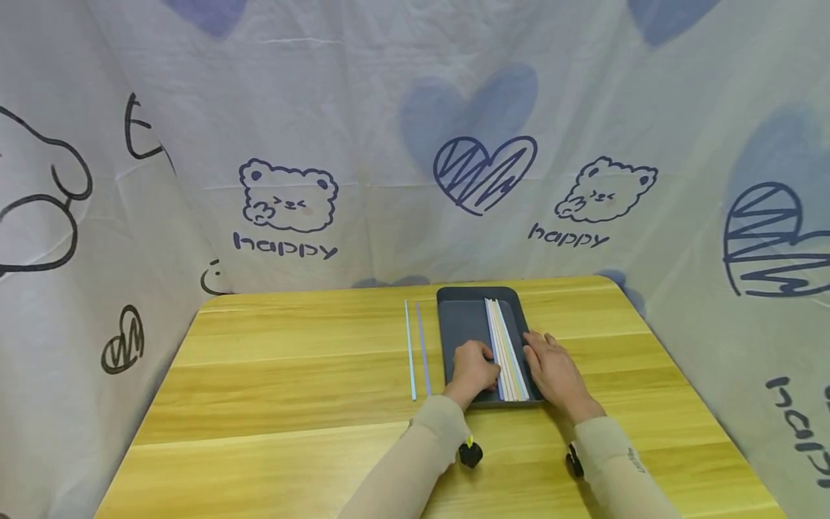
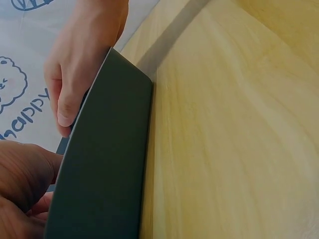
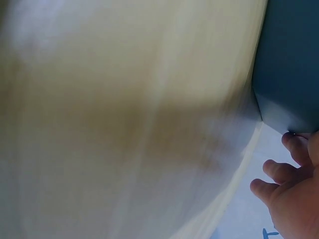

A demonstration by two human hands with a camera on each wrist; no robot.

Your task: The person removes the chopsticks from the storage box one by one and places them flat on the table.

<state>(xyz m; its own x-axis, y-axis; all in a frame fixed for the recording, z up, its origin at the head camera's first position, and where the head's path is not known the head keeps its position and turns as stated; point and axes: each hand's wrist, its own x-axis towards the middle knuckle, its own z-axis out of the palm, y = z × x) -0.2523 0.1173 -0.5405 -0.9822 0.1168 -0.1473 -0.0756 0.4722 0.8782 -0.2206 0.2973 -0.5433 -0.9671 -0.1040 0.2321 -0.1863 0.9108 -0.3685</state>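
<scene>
I record on the wooden table (image 1: 279,360) a light blue stick (image 1: 410,353) and, just beside it, a purple stick (image 1: 423,347), both lying left of the dark grey tray (image 1: 462,317). Over the tray I observe the left hand (image 1: 474,367), fingers curled at the left edge of a stick bundle (image 1: 505,339); whether it grasps any, I cannot tell. The bundle lies in the tray's right half, wider at its near end. The right hand (image 1: 558,373), fingers loosely extended, rests against the tray's right rim, clasping nothing.
</scene>
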